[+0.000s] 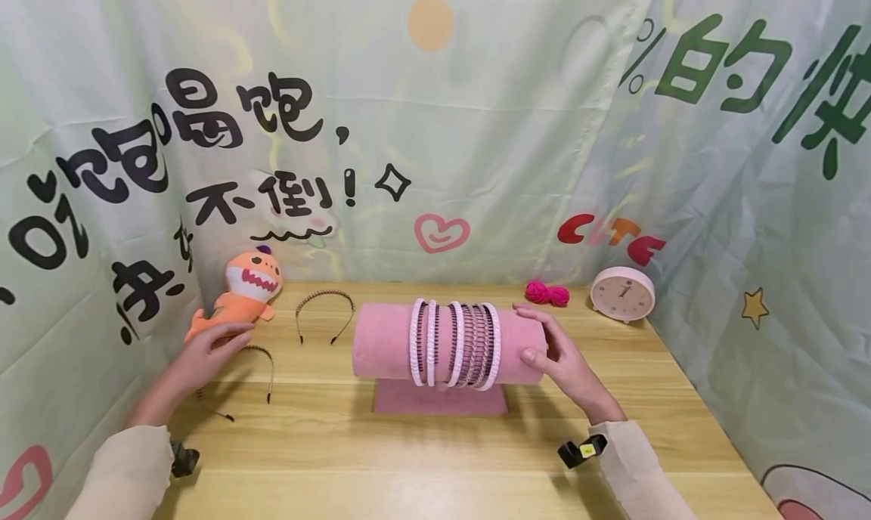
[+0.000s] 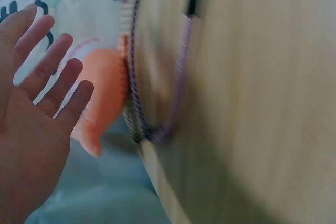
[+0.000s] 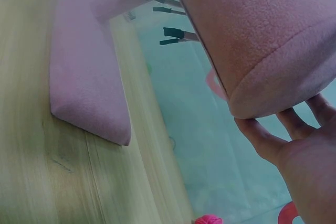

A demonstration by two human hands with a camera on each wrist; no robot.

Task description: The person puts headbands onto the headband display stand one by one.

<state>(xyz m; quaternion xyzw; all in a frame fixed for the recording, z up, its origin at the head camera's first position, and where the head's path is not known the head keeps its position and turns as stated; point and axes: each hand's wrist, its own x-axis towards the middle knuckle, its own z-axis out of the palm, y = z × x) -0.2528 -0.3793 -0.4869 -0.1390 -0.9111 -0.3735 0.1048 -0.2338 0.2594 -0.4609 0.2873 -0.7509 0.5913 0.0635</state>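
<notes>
A pink plush headband stand [image 1: 384, 342] is on the table, its roll lying crosswise on a flat foot. Several headbands [image 1: 456, 346], white braided ones and thinner dark-toothed ones, are around the roll. My right hand [image 1: 561, 357] holds the roll's right end, thumb in front and fingers over the top; in the right wrist view fingertips touch the end of the roll [image 3: 273, 40]. My left hand [image 1: 211, 354] hovers with spread fingers, holding nothing, above a thin headband [image 1: 271, 372] on the table. Part of that headband is hidden under the hand.
Another thin headband [image 1: 325, 293] stands toward the table's back edge. An orange plush shark [image 1: 245, 304] leans at the back left. Pink yarn [image 1: 547, 294] and a round pink clock [image 1: 622, 293] sit at the back right. Printed curtains [image 1: 476, 127] enclose the table.
</notes>
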